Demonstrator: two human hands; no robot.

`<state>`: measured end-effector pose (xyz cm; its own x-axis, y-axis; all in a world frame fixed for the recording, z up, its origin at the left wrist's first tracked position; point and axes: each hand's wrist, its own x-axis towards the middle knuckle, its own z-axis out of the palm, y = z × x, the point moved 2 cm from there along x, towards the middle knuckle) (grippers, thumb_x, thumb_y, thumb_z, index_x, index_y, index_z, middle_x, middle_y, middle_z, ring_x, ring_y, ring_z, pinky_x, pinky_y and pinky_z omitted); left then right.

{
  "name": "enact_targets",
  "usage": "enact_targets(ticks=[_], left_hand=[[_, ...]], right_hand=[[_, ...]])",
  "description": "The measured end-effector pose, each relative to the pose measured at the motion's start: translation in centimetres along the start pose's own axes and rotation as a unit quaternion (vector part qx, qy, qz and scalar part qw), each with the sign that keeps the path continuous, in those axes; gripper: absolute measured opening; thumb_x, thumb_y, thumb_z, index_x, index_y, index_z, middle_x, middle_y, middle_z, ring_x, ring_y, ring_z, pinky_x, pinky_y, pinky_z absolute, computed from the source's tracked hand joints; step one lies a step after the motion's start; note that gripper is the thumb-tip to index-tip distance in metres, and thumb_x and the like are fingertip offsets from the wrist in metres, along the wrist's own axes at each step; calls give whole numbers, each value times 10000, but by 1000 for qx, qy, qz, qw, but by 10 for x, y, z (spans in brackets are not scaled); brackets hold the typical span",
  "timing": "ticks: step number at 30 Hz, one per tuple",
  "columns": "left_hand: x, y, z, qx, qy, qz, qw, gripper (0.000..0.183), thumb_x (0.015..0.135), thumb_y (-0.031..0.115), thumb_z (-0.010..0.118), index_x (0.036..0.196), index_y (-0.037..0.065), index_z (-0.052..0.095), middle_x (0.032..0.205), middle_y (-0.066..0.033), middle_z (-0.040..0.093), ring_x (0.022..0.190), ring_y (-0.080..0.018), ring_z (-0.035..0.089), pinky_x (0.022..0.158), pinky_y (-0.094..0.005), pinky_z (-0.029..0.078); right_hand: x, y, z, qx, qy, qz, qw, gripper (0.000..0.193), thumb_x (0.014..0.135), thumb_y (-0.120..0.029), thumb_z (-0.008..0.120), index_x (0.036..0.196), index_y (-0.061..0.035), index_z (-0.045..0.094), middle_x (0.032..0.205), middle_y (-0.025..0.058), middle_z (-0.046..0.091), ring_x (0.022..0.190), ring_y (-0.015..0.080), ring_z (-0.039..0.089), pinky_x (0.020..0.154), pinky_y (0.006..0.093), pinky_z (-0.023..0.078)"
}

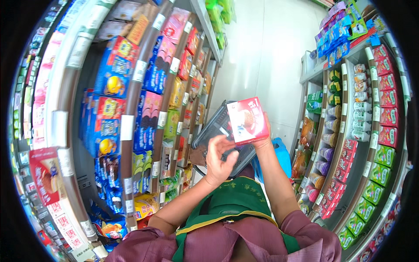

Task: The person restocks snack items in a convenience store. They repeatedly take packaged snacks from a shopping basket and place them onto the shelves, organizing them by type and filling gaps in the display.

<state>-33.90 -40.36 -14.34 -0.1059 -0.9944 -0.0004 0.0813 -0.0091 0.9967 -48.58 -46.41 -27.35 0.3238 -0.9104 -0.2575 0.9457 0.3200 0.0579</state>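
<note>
A red and white cardboard box, with a picture of round food on its face, is held up in front of me. My right hand grips it from the lower right side, fingers partly hidden behind it. Just left of the box's lower edge, my left hand is open with its fingers spread and slightly bent, apart from the box. Below both hands sits a dark grey plastic basket, mostly covered by the box and my hands. What the basket holds is hard to make out.
Shelves of blue biscuit packs rise close on my left. Across the aisle on my right stand shelves with green packs and cups. A blue plastic bag hangs beside the basket. Pale tiled floor runs ahead.
</note>
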Motion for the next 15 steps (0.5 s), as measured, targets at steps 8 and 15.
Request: enact_targets(ticks=[8,15], left_hand=[[25,69,-28,-173,7,-228,958,703,891,142,595,1425,18,156,1285,-126,444,1127,-212,521,884,-401,487],[40,91,-49,-33,130,-30,991,854,771,124,724,1407,-7,169,1263,-189,445,1116,-215,499,907,-321,453]], right_hand=[[-17,42,94,-100,23,38,994,574,922,-439,472,1302,-9,451,1240,194,545,1082,318,571,919,441,476],[-48,50,181,-341,5,2,940,611,922,-412,522,1395,-80,325,1203,121,568,1067,258,582,926,480,457]])
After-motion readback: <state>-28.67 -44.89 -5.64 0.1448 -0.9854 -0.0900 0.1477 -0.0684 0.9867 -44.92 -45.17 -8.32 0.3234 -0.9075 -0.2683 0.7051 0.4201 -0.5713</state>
